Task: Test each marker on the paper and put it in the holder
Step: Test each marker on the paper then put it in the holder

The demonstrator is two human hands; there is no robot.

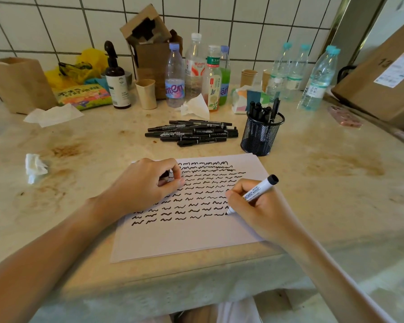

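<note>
I'm seeing the left hand (149, 183) resting curled on the paper (184, 238), pinching sth small & dark, prob. the cap. The paper is carrying approx. a dozen rows of test squiggles. Right hand (254, 206) is gripping a marker (254, 194), tip touching the paper at the end of a lower row. Behind, a pile (191, 132) is waiting untested on the bench (324, 178); holder (262, 134), right of it, is holding several. I'm judging roughly halfway.
</note>
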